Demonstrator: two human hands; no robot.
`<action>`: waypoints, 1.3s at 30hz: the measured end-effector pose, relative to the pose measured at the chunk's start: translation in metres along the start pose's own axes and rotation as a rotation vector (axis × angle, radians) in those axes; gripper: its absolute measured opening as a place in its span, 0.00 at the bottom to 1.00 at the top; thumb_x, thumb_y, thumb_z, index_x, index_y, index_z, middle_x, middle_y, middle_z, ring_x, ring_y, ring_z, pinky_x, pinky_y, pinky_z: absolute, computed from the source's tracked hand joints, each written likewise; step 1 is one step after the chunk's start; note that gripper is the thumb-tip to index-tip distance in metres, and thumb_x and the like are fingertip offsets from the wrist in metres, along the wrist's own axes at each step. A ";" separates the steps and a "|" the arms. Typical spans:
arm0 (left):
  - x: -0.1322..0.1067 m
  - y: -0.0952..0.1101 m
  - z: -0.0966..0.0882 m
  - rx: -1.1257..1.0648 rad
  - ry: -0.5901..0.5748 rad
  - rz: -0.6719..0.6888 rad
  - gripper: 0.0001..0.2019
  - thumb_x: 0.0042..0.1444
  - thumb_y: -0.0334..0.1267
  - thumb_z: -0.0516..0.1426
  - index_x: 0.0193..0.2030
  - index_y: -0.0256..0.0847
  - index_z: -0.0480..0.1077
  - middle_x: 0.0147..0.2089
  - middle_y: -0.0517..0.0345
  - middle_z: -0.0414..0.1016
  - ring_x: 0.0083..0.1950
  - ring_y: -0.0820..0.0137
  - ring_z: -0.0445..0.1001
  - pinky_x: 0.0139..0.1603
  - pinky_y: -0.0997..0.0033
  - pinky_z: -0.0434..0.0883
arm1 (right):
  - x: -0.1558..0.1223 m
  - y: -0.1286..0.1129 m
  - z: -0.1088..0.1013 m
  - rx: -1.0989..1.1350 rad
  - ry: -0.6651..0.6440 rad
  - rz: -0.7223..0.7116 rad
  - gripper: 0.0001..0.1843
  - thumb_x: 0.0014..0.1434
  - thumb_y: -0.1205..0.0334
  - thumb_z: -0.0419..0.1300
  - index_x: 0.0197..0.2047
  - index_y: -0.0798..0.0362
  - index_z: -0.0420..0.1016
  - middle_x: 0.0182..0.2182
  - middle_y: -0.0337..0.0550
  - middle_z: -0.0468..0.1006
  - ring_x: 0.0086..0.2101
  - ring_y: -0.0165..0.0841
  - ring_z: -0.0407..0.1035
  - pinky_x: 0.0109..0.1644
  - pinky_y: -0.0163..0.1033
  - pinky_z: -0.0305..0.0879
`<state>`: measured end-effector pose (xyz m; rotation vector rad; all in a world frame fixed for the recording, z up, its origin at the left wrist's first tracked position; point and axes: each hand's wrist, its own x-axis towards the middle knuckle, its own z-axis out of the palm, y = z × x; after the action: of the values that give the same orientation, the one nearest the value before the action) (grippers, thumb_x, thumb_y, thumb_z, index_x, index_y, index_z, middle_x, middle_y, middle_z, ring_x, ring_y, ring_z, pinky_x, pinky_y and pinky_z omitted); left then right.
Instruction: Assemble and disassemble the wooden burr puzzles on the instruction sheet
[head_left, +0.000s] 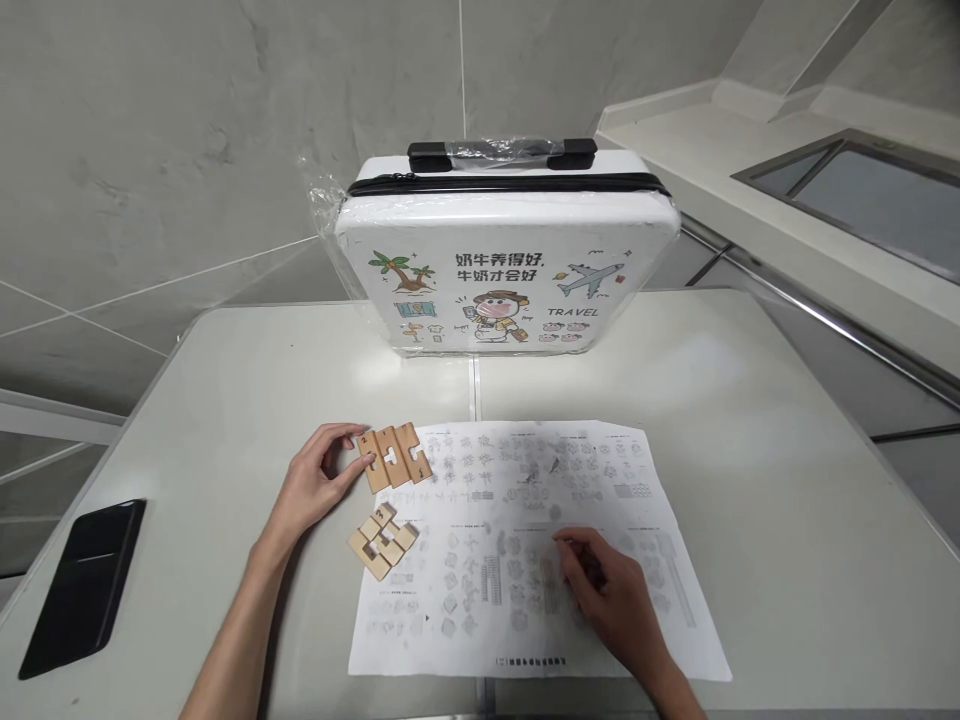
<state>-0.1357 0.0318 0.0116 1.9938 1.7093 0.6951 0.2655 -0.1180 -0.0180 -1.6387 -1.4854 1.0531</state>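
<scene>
My left hand (pixel 315 485) rests on the table with its fingertips pinching the left end of a row of notched wooden puzzle bars (pixel 394 456). A second cluster of interlocked wooden pieces (pixel 382 541) lies just below it, at the sheet's left edge. My right hand (pixel 611 598) lies on a printed instruction sheet (pixel 525 480), fingers curled and tips pressed to the paper; nothing shows inside it.
A white cartoon-printed suitcase (pixel 504 265) in plastic wrap stands at the back of the table (pixel 787 480). A black phone (pixel 84 585) lies near the front left edge. A ledge with a railing runs along the right.
</scene>
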 end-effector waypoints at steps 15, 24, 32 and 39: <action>-0.005 0.051 0.018 0.231 -0.221 0.123 0.38 0.64 0.62 0.62 0.76 0.54 0.61 0.77 0.50 0.65 0.78 0.45 0.58 0.74 0.38 0.61 | 0.001 0.000 -0.002 0.016 -0.002 -0.053 0.16 0.76 0.49 0.54 0.47 0.49 0.78 0.25 0.37 0.75 0.22 0.32 0.69 0.25 0.34 0.66; -0.008 0.055 0.022 0.181 -0.233 0.115 0.32 0.68 0.57 0.60 0.75 0.54 0.63 0.77 0.54 0.65 0.78 0.50 0.58 0.75 0.41 0.64 | 0.001 0.000 -0.002 0.018 0.002 -0.036 0.15 0.76 0.50 0.54 0.47 0.49 0.78 0.25 0.37 0.75 0.22 0.33 0.69 0.26 0.35 0.66; -0.005 0.046 0.010 0.186 -0.266 0.055 0.39 0.63 0.62 0.63 0.76 0.52 0.59 0.79 0.47 0.56 0.80 0.45 0.53 0.74 0.40 0.64 | 0.002 -0.001 -0.002 0.011 0.004 -0.039 0.16 0.76 0.50 0.54 0.46 0.50 0.78 0.25 0.38 0.75 0.22 0.32 0.69 0.27 0.35 0.66; -0.004 0.025 -0.012 0.221 -0.269 0.011 0.43 0.58 0.67 0.64 0.74 0.51 0.61 0.75 0.48 0.63 0.72 0.46 0.66 0.69 0.46 0.69 | 0.003 -0.002 -0.002 0.003 0.016 -0.049 0.16 0.76 0.50 0.54 0.46 0.50 0.78 0.25 0.37 0.74 0.22 0.32 0.68 0.27 0.34 0.66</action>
<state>-0.1240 0.0236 0.0361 2.1318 1.6717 0.2331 0.2663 -0.1149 -0.0162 -1.5967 -1.5048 1.0125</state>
